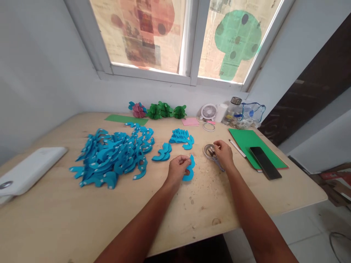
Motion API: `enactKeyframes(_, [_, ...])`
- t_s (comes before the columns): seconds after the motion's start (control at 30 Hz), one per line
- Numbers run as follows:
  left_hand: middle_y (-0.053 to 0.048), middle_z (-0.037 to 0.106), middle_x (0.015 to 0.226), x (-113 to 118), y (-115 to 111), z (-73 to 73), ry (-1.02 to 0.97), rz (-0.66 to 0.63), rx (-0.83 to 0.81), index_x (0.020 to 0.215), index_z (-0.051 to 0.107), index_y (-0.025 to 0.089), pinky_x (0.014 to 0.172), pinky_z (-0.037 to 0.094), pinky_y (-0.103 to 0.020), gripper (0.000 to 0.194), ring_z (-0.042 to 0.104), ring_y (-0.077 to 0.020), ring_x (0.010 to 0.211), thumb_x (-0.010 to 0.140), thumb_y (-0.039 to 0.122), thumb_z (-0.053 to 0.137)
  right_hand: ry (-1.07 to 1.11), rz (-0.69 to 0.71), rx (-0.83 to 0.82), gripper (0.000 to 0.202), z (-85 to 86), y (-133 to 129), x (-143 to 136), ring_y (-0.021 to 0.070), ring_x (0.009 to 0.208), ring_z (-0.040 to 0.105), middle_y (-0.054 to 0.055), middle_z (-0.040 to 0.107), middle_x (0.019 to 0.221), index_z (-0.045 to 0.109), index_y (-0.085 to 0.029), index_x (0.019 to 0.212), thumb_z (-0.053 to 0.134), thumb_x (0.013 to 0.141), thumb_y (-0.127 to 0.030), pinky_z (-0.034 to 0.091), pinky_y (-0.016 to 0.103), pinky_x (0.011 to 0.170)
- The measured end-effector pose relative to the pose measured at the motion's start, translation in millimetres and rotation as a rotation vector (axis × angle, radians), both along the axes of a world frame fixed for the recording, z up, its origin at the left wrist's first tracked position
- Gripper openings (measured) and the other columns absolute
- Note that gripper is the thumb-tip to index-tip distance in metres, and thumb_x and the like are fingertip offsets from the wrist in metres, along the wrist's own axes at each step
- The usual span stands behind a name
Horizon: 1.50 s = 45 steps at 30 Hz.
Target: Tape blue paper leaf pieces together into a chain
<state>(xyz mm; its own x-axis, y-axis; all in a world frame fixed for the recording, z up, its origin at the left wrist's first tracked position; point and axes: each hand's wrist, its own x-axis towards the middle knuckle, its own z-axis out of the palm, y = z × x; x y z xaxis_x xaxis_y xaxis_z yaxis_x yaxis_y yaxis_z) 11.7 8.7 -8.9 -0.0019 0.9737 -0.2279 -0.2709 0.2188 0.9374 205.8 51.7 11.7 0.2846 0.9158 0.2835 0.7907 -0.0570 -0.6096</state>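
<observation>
At the left end of the tabletop [153, 204] lies a white slab-like object [35, 168]. Next comes a large, loose heap of blue scalloped paper pieces [109, 155], many bearing small white patches. Behind it are a flat green paper strip [117, 118] and a pink-and-blue paper ornament [138, 110], then green folded-paper ornaments [165, 109] near the wall. A small overlapping blue stack [163, 152] lies right of the heap, near the left hand [178, 168], which pinches one blue scalloped piece [188, 175] between thumb and fingers, just above or on the wood; which, I cannot tell. Beyond it sits a tight row of blue pieces [179, 136]. Farther right, the right hand [222, 150] has its fingertips drawn together at the tape roll [205, 152]; whether they grip anything, I cannot tell. A small white fan [208, 112] stands behind. Rightmost, a black smartphone [265, 163] rests partly on green sheets [244, 137].
</observation>
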Motion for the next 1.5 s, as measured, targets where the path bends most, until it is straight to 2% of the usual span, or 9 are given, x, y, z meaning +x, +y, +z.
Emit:
enactKeyframes(0.17, [0.004, 0.054, 0.053, 0.2, -0.7, 1.0, 0.001, 0.003, -0.003, 0.067, 0.057, 0.014, 0.036, 0.035, -0.016, 0.016, 0.042, -0.0047, 0.038, 0.055, 0.023, 0.063, -0.139, -0.029, -0.047, 0.021, -15.3, -1.4, 1.9, 0.0180, 0.075, 0.056, 0.006, 0.067, 0.086, 0.065, -0.019, 0.085, 0.047, 0.076, -0.025, 0.034, 0.027, 0.061])
enactKeyframes(0.57, [0.004, 0.052, 0.049, 0.4, -3.3, 5.1, 0.068, -0.010, -0.007, 0.065, 0.056, 0.015, 0.033, 0.031, -0.015, 0.015, 0.044, -0.0059, 0.036, 0.058, 0.026, 0.063, -0.237, -0.023, -0.044, 0.017, -25.2, 7.3, -0.4, 0.0170, 0.072, 0.054, 0.005, 0.065, 0.078, 0.064, -0.020, 0.075, 0.049, 0.078, -0.026, 0.029, 0.026, 0.058])
enactKeyframes(0.83, [0.003, 0.055, 0.053, 0.9, -1.7, 2.9, 0.056, 0.007, 0.006, 0.065, 0.057, 0.015, 0.036, 0.037, -0.017, 0.013, 0.045, -0.0057, 0.038, 0.056, 0.023, 0.062, -0.213, -0.053, -0.012, 0.016, -27.4, 7.1, -6.3, 0.0169, 0.071, 0.052, 0.005, 0.063, 0.078, 0.062, -0.020, 0.077, 0.047, 0.079, -0.026, 0.029, 0.026, 0.058])
enactKeyframes(0.97, [0.003, 0.054, 0.053, 0.8, -2.0, 3.0, 0.045, 0.012, 0.001, 0.065, 0.057, 0.014, 0.036, 0.037, -0.017, 0.016, 0.044, -0.0055, 0.037, 0.055, 0.025, 0.064, -0.123, -0.068, -0.006, 0.018, -25.0, 4.9, -7.1, 0.0170, 0.068, 0.051, 0.005, 0.062, 0.075, 0.061, -0.020, 0.078, 0.045, 0.080, -0.029, 0.030, 0.027, 0.058])
enactKeyframes(1.07, [0.004, 0.055, 0.053, 0.1, -2.2, 4.2, 0.032, 0.021, -0.013, 0.065, 0.057, 0.014, 0.036, 0.036, -0.017, 0.017, 0.044, -0.0051, 0.036, 0.055, 0.026, 0.065, -0.006, -0.068, 0.101, 0.020, -19.4, 0.7, -8.1, 0.0162, 0.066, 0.050, 0.003, 0.061, 0.072, 0.059, -0.019, 0.078, 0.044, 0.080, -0.031, 0.033, 0.026, 0.060])
enactKeyframes(1.17, [0.004, 0.055, 0.053, -1.6, -1.4, 6.3, 0.008, 0.042, -0.018, 0.065, 0.058, 0.014, 0.036, 0.036, -0.017, 0.016, 0.043, -0.0050, 0.037, 0.056, 0.025, 0.064, 0.180, 0.057, 0.232, 0.021, -12.6, -5.1, -15.1, 0.0145, 0.064, 0.050, 0.002, 0.058, 0.072, 0.058, -0.018, 0.079, 0.045, 0.079, -0.034, 0.037, 0.026, 0.062])
enactKeyframes(1.27, [0.003, 0.057, 0.056, -3.8, 0.2, 8.2, -0.004, 0.057, -0.009, 0.066, 0.059, 0.014, 0.037, 0.036, -0.017, 0.015, 0.045, -0.0053, 0.038, 0.056, 0.025, 0.064, 0.421, 0.355, 0.065, 0.019, -8.1, -10.3, -28.8, 0.0126, 0.057, 0.046, 0.000, 0.055, 0.065, 0.059, -0.018, 0.075, 0.053, 0.074, -0.036, 0.035, 0.024, 0.055])
enactKeyframes(1.33, [0.002, 0.058, 0.058, -5.1, 1.2, 9.1, 0.006, 0.065, 0.007, 0.066, 0.059, 0.014, 0.038, 0.038, -0.017, 0.015, 0.047, -0.0061, 0.040, 0.057, 0.025, 0.063, 0.525, 0.494, -0.048, 0.019, -6.3, -13.4, -38.5, 0.0118, 0.055, 0.044, -0.001, 0.054, 0.063, 0.058, -0.019, 0.072, 0.055, 0.072, -0.037, 0.034, 0.024, 0.052])
enactKeyframes(1.5, [0.003, 0.056, 0.055, -6.3, 1.9, 9.8, 0.073, 0.084, 0.039, 0.065, 0.059, 0.014, 0.038, 0.037, -0.017, 0.013, 0.046, -0.0065, 0.042, 0.058, 0.024, 0.062, 0.582, 0.613, -0.175, 0.017, -2.4, -21.2, -53.0, 0.0122, 0.058, 0.045, 0.000, 0.054, 0.065, 0.058, -0.019, 0.071, 0.056, 0.072, -0.036, 0.034, 0.023, 0.052])
